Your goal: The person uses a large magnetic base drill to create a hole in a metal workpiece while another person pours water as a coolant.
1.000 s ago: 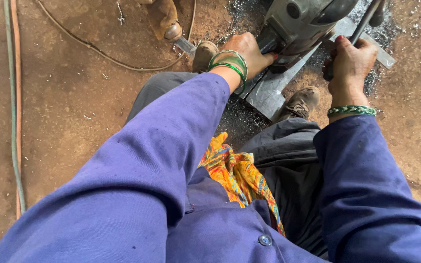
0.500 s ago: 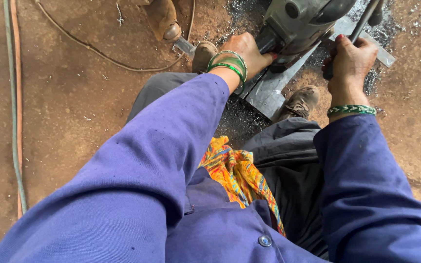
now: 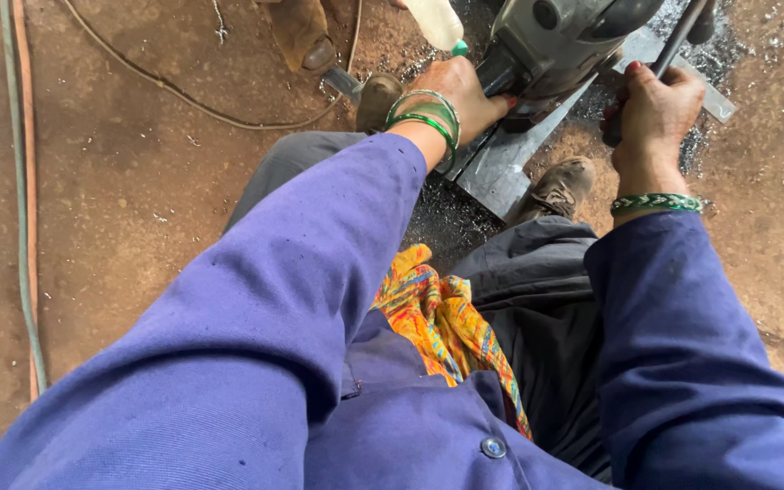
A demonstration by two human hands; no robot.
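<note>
Far left, a green hose [image 3: 22, 227] and an orange one run along the dirt floor [image 3: 138, 200], out of my way. My left hand [image 3: 458, 93] wraps the grey power tool [image 3: 555, 41] body, steadying it on the steel bar [image 3: 510, 159]. My boot [image 3: 560, 186] seems to pin that bar. My right hand [image 3: 651, 113] grips the dark side handle [image 3: 673, 45] closed.

Both arms are covered by long blue sleeves [image 3: 256, 336] of a buttoned work jacket, and dark grey trousers [image 3: 528, 299] are worn. Green bangles [image 3: 428, 113] are seen on the left wrist and a green patterned band [image 3: 655, 202] on the right. A yellow-orange patterned cloth [image 3: 442, 322] is tucked at the waist, and worn brown shoes [image 3: 560, 186] are on the feet.
</note>
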